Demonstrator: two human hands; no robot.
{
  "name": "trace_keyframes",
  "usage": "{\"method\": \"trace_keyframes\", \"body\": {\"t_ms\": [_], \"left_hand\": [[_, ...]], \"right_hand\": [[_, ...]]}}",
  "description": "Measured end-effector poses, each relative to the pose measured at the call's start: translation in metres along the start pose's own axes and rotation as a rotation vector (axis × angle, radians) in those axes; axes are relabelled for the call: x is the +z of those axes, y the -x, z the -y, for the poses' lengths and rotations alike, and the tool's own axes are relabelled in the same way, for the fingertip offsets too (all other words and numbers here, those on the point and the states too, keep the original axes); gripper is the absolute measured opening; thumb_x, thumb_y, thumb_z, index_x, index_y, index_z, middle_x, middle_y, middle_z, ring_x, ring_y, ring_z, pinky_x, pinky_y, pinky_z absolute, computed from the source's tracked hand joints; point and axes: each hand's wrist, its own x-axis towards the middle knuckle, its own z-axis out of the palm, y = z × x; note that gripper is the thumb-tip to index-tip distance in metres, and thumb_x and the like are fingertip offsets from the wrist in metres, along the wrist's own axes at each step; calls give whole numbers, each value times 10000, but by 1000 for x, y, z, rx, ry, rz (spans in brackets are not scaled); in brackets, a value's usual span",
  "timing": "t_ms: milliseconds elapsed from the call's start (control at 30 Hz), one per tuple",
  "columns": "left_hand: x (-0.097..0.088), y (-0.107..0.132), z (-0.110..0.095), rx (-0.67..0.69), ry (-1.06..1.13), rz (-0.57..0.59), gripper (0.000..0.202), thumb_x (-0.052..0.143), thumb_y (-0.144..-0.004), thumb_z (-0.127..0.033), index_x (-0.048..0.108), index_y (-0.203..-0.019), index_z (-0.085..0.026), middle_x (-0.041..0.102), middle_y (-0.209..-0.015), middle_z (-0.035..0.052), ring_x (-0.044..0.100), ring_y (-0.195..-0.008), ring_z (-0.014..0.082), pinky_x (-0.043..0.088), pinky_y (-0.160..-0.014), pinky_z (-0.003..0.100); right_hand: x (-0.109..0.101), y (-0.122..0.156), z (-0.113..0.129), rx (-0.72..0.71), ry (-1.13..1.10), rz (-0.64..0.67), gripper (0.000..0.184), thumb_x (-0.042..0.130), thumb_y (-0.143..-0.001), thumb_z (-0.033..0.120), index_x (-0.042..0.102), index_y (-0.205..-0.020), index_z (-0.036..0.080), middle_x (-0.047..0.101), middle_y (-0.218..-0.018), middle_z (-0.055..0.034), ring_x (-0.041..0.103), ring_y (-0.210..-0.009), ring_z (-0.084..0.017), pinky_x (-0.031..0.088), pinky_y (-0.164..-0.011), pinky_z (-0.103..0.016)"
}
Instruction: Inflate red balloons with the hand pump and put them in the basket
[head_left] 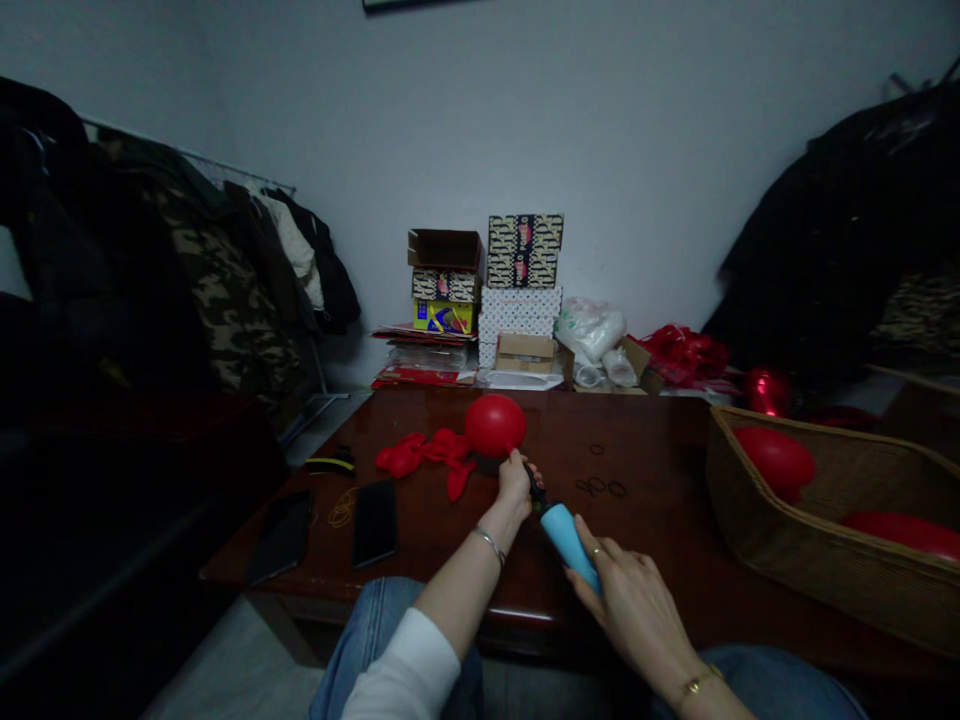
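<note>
A round, partly inflated red balloon sits above the brown table, its neck towards me. My left hand is closed around that neck, where it meets the black nozzle end of a hand pump. The pump's light blue barrel slants down to the right, and my right hand is wrapped round its near end. Left of the balloon, several limp red balloons lie in a loose heap. My fingers hide the join between neck and nozzle.
On the right, a wicker basket holds red balloons. Dark rings lie on the table. A black phone, a dark flat object and yellow bands are at left. Stacked boxes stand at the back.
</note>
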Motion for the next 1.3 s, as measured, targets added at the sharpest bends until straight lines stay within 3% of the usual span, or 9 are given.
{"method": "trace_keyframes", "body": {"t_ms": [233,400,567,733,967,1100,1300], "left_hand": [[-10,-14,-18,59,34,-39,225,325,-906,-308,376,-717,-195,378,-456,-57,363,-338,74,275,-374,181],[-12,-18,-17,49,50,-43,228,351,-899,-327,377,-715,-194,384,-471,-54,365,-341,73,280,-375,183],[-6,-10,-11,26,46,-57,238,373,-891,-361,376,-720,-196,377,-471,-58,357,-335,72,273,-373,184],[4,7,1,-10,31,-21,239,374,-890,-370,372,-725,-197,387,-474,-56,365,-344,72,269,-376,179],[7,14,6,-13,-16,-24,243,346,-900,-362,386,-729,-194,394,-469,-53,372,-346,76,299,-383,189],[4,7,2,-3,-17,-5,242,363,-893,-368,383,-725,-195,390,-470,-57,372,-347,73,287,-381,182],[-3,-5,-10,28,32,-25,223,371,-891,-350,379,-732,-195,379,-476,-62,361,-344,69,276,-379,178]], "right_hand": [[-13,42,-30,-155,-30,-112,592,501,-835,386,315,-1367,204,655,-1007,-53,624,-824,-165,442,-745,-296],[-21,57,-39,-202,-19,-187,558,511,-823,423,401,-1313,180,675,-982,-48,638,-790,-156,464,-703,-268],[-17,48,-34,-129,-36,-110,526,511,-825,408,423,-1301,202,672,-973,-38,633,-806,-157,452,-721,-276],[-13,16,-21,-30,-39,22,492,450,-860,386,412,-1317,206,650,-960,-63,617,-781,-178,415,-744,-318],[-6,-20,-1,-1,10,46,478,414,-880,358,403,-1320,173,636,-886,-71,604,-754,-185,378,-734,-322],[-5,-12,1,0,0,37,499,406,-883,354,370,-1338,151,634,-907,-75,604,-764,-185,388,-741,-323],[-7,29,-21,-69,-60,-29,536,452,-862,381,336,-1358,217,647,-1010,-60,622,-808,-169,424,-758,-319]]}}
